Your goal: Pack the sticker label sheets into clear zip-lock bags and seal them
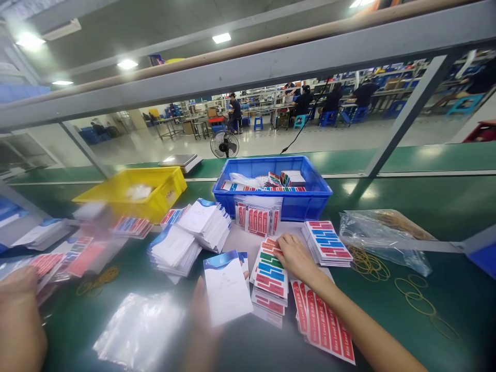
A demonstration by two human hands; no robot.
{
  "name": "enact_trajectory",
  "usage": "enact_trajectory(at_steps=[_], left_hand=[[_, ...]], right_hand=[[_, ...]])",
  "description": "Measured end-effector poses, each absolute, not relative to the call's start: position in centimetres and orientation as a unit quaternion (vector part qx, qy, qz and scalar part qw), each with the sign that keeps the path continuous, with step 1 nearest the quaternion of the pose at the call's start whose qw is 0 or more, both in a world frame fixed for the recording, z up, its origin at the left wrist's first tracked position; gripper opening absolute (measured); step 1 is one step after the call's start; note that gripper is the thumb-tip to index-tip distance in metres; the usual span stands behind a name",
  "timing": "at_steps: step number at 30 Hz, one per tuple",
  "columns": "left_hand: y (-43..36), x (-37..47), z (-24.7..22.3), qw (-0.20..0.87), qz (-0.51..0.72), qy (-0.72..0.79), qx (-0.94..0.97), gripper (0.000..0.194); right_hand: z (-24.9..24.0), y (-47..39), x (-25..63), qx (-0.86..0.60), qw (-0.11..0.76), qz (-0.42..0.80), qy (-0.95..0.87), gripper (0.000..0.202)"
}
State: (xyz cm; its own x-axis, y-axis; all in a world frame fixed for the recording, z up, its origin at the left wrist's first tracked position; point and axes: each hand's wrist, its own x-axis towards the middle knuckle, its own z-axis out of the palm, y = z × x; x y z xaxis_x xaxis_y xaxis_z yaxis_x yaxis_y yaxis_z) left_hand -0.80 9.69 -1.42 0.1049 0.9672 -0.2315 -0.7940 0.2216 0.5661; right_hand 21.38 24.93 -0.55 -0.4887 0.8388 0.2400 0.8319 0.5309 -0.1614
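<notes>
My right hand (295, 257) lies palm down on the top edge of a stack of sticker sheets (270, 274) with red, green and blue labels, fingertips touching the top sheet. My left hand (201, 315), motion-blurred, comes up from the bottom edge and holds a white booklet (228, 289) with a blue corner, upright just left of that stack. Red label sheets (323, 323) lie under my right forearm. A second stack of label sheets (327, 243) sits right of my right hand. A clear plastic bag (139, 330) lies flat at the lower left.
Piles of white booklets (194, 232) lie left of centre. Behind them stand a blue bin (313, 199) and a yellow bin (163, 199). Loose rubber bands (368, 264) and a clear bag (387, 235) lie right. A blurred hand or arm (19, 320) is at the left edge. People work far behind.
</notes>
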Motion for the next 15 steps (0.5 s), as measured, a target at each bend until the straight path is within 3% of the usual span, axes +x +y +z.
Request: enact_trajectory(at_steps=[9, 15], left_hand=[[9.75, -0.36, -1.17, 0.742, 0.588, 0.280, 0.162, 0.062], [9.88, -0.09, -0.82, 0.743, 0.575, 0.286, 0.192, 0.062]], right_hand=[[-0.29, 24.62, 21.37, -0.503, 0.125, 0.007, -0.855, 0.014], [-0.36, 24.73, 21.23, -0.497, 0.160, 0.047, -0.852, 0.003]])
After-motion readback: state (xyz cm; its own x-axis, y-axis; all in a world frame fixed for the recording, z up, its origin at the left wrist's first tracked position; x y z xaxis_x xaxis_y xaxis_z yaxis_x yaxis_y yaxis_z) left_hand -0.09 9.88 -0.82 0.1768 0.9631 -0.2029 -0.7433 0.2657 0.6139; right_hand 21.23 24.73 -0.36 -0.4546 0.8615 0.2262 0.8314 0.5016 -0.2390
